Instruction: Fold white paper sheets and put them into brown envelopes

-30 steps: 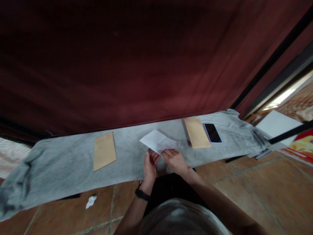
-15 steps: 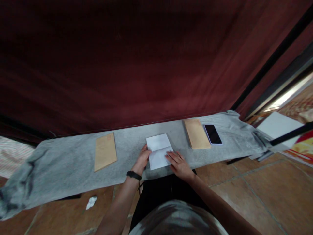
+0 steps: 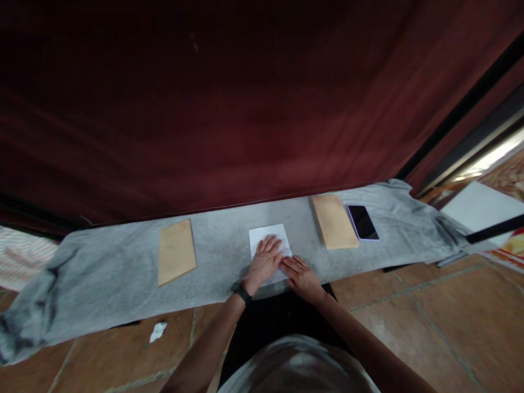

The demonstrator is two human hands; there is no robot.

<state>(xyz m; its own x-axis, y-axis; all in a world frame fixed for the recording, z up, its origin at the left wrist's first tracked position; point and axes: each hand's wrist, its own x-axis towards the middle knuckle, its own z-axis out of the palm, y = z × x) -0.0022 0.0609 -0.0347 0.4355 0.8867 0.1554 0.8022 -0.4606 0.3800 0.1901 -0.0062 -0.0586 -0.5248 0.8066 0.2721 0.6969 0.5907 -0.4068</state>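
Note:
A folded white sheet of paper [image 3: 267,236] lies on the grey cloth [image 3: 221,262] in front of me. My left hand [image 3: 264,260] rests flat on the paper with fingers stretched out, a black band on its wrist. My right hand [image 3: 299,274] lies flat at the paper's near right edge, fingers extended on it. Both hands press down and hold nothing.
A brown envelope [image 3: 176,258] lies to the left on the cloth. A stack of brown envelopes [image 3: 334,221] and a dark phone [image 3: 362,222] lie to the right. A dark red curtain [image 3: 229,109] hangs behind. A white scrap [image 3: 157,331] is on the tiled floor.
The paper was held up in both hands, then laid on the cloth and folded. My left hand has moved from the paper's left edge onto its top, flattening it.

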